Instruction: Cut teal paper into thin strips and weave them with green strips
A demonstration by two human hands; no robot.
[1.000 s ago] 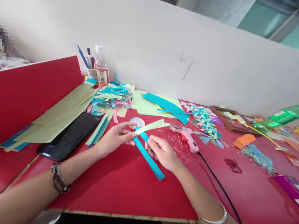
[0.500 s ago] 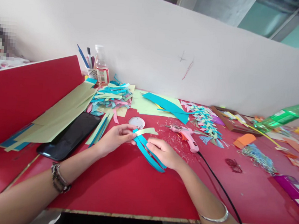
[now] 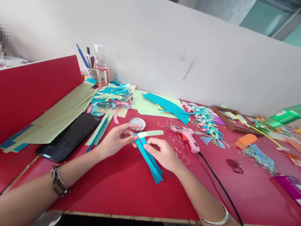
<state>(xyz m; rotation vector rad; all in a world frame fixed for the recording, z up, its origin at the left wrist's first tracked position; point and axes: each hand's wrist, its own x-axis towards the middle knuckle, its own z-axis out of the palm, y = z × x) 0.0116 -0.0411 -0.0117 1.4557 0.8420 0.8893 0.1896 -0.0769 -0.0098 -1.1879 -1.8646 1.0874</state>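
Blue paper strips [image 3: 151,163] and a pale green paper strip [image 3: 152,133] cross just above the red table [image 3: 122,195]. My left hand [image 3: 118,138] pinches them where they meet, thumb and fingers closed. The blue strips hang down to the right from that grip, and the green one points right. My right hand [image 3: 162,152] is curled at the blue strips, its thumb and fingertips closed on or against their edge. Behind my fingers lies a small round white lid [image 3: 137,123]. A pink glue gun [image 3: 186,135] rests right of my right hand.
A black phone [image 3: 69,137] and loose strips [image 3: 100,131] lie left of my hands. Behind are a pile of cut paper [image 3: 113,97], a plastic bottle [image 3: 101,68] and a braided paper piece [image 3: 209,123]. A green bottle [image 3: 287,116] leans at right; the glue gun's cord [image 3: 220,187] crosses the table.
The blue strips, bowed in a loop before, now hang straighter with their ends lower. The green strip has swung to point further right. My right hand has shifted slightly at the strips.
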